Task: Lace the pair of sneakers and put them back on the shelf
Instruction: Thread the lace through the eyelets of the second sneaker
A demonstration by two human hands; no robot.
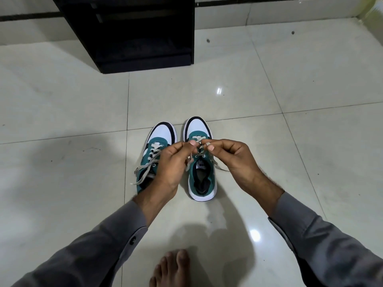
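Step in hand: lacing right sneaker (202,162), on floor (290,152) beside left sneaker (153,156). Left hand (172,162) and right hand (232,156) each pinching lace (199,141) over upper eyelets. Next, likely: thread remaining eyelets, tie, then shelf (134,38).

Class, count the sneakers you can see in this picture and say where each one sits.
2. The left sneaker stands on the tiled floor, partly behind the left hand. The right sneaker stands beside it, under both hands' fingertips.
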